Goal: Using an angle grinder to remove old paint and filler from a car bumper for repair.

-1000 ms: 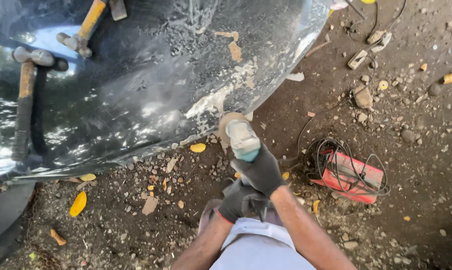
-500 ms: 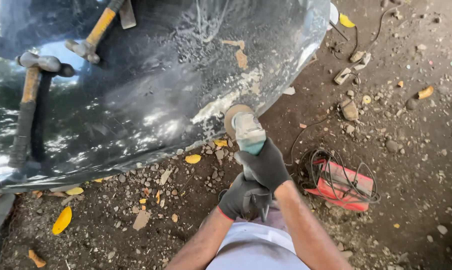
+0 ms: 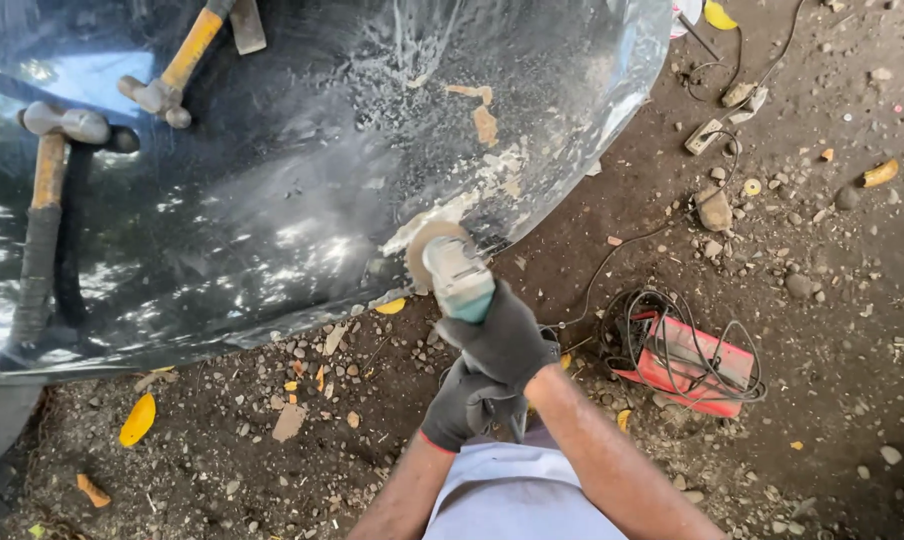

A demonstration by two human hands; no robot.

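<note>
Since a second ago, both hands have carried the angle grinder (image 3: 457, 272) forward, so its disc now touches the filler-streaked lower edge of the glossy black car panel (image 3: 272, 200). I see my right hand (image 3: 502, 340), gloved, wrapped tight around the grinder's body just behind the head. My left hand (image 3: 462, 408), also gloved, grips its rear handle. Two hammers (image 3: 47, 190) lie on the panel's far left, well apart from the grinder. A red welding unit (image 3: 687, 360) sits on the dirt ground (image 3: 822, 420), right of the panel.
</note>
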